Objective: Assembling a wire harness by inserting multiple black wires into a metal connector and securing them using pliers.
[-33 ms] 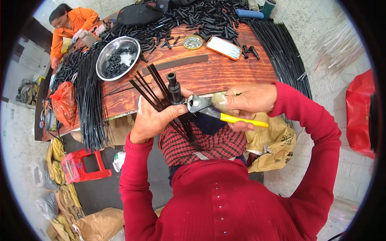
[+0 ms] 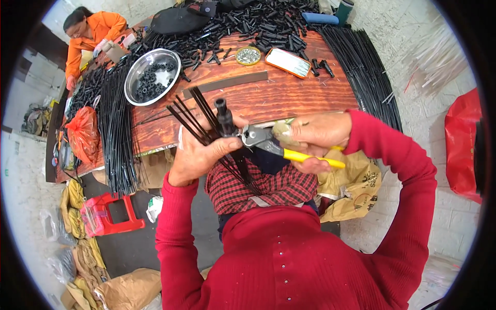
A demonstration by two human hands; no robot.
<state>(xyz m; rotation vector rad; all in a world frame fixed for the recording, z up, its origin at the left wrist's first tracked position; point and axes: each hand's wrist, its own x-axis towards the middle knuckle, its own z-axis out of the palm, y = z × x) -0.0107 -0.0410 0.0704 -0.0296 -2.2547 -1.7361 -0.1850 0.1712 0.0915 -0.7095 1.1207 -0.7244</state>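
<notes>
My left hand (image 2: 199, 156) is closed around a black tubular fitting (image 2: 223, 114) and a bundle of thin black rods (image 2: 197, 116). The rods fan out above the hand, and their lower ends run down toward my lap. My right hand (image 2: 315, 137) grips cutting pliers (image 2: 294, 155) with yellow handles; some fingertips are wrapped in pale tape. The pliers' metal head sits against the side of the fitting, close to my left thumb. A tiny pale piece shows by the jaws, too small to make out.
On the wooden table (image 2: 289, 98) are a metal bowl (image 2: 129, 82) of black rings, a round tin (image 2: 248, 56) of small metal pieces, an orange-rimmed tray (image 2: 288, 62), and heaped black fittings (image 2: 268, 26). Rod bundles (image 2: 361, 72) hang over its edges. Far left, a person in orange (image 2: 93, 33) works.
My right wrist has dropped slightly, and a bit of the second yellow handle now shows beyond my fingers. The pliers' head stays by the fitting. The view has shifted slightly.
</notes>
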